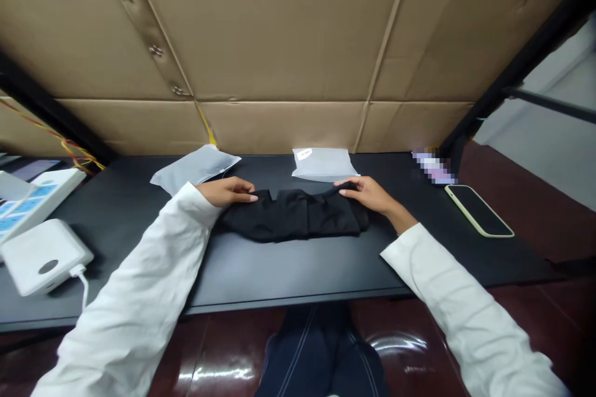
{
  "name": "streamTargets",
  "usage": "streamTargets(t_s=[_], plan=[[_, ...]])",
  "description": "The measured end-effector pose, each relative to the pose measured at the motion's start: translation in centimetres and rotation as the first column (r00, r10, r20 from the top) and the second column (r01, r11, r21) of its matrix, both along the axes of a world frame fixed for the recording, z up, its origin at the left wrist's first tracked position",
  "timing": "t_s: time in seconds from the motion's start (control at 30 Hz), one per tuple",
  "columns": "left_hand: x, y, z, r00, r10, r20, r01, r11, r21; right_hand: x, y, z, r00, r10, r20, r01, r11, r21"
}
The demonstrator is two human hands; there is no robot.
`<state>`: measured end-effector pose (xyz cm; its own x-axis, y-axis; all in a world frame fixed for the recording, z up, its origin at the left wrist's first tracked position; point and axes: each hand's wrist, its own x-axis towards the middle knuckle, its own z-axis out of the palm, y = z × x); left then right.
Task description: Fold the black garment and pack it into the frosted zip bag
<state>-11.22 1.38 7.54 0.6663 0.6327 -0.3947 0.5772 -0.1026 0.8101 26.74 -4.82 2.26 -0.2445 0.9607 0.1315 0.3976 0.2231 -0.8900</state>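
Observation:
A black folded cloth garment lies flat on the dark table in front of me; its exact kind does not show. My left hand pinches its upper left edge, thumb along the top of the fabric. At the upper right corner my right hand grips the edge between thumb and fingers. Just behind the garment lies a frosted plastic bag with a small white label. A second frosted bag rests behind my left wrist.
The black table ends at a front edge near my lap. At right lie a phone and a blurred purple packet. On the left are a white power bank with cable and a white-blue box. Cardboard walls the back.

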Motion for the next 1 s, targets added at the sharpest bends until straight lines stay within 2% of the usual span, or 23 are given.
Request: streamTargets(t_s=[0.07, 0.17, 0.3, 0.43, 0.57, 0.7, 0.87, 1.0], plan=[[0.0, 0.7, -0.7, 0.999, 0.033, -0.032, -0.032, 0.999, 0.036, 0.0, 0.4, -0.7, 0.992, -0.090, 0.090, 0.085, 0.994, 0.065], [-0.1, 1.0, -1.6, 0.999, 0.003, -0.045, 0.001, 0.998, 0.070, 0.0, 0.5, -1.2, 0.966, -0.171, 0.196, 0.145, 0.980, 0.139], [-0.3, 1.1, -1.6, 0.992, -0.094, -0.088, 0.101, 0.992, 0.074, -0.1, 0.5, -1.4, 0.963, -0.187, 0.196, 0.156, 0.974, 0.164], [-0.5, 1.2, -1.5, 0.975, -0.116, -0.187, 0.130, 0.989, 0.064, -0.2, 0.4, -1.3, 0.954, -0.188, 0.232, 0.149, 0.973, 0.175], [-0.3, 1.2, -1.7, 0.970, -0.085, -0.228, 0.124, 0.979, 0.164, -0.7, 0.1, -0.8, 0.939, -0.182, 0.291, 0.120, 0.968, 0.220], [-0.3, 1.2, -2.0, 0.974, -0.014, -0.228, 0.069, 0.969, 0.236, -1.1, -0.1, -0.6, 0.916, -0.208, 0.344, 0.118, 0.957, 0.264], [0.6, 0.6, -1.9, 0.978, 0.084, -0.189, -0.020, 0.947, 0.320, -0.4, 0.2, -1.3, 0.804, -0.291, 0.518, 0.154, 0.944, 0.292], [2.4, -0.7, -1.7, 0.990, 0.133, -0.056, -0.086, 0.853, 0.514, 0.1, 0.0, -1.3, 0.708, -0.336, 0.621, 0.178, 0.936, 0.304]])
